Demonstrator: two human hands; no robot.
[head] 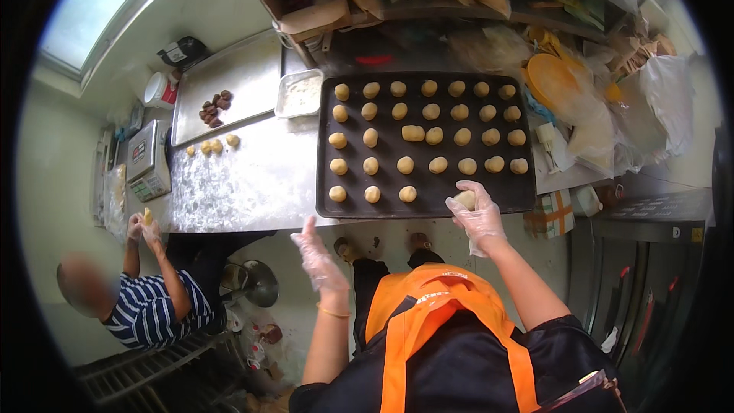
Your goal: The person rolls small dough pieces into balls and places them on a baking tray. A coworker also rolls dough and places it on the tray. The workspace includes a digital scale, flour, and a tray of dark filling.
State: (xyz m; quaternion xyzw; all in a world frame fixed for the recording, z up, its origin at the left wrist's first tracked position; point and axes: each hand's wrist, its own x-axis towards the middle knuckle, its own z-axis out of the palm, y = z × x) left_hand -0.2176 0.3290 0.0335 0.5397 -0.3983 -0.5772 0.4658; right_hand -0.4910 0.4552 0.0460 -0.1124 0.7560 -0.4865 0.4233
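Note:
My right hand [477,215], in a clear plastic glove, holds a pale dough ball [464,200] over the front edge of a black baking tray [390,206]. Rows of round dough balls [405,165] sit spaced apart on that tray. In the middle row, a longer oblong dough piece [412,133] lies right beside a round one [434,136]. My left hand [321,258], gloved too, holds nothing; its fingers are apart, in front of the table edge and left of the tray's near corner.
A white container of flour-like powder [300,94] adjoins the tray. Dark filling lumps [215,108] lie on a metal tray [243,74], with small dough pieces [215,145] on the floured table [246,195]. A scale [148,155] stands left. A seated co-worker [163,304] handles dough [148,217].

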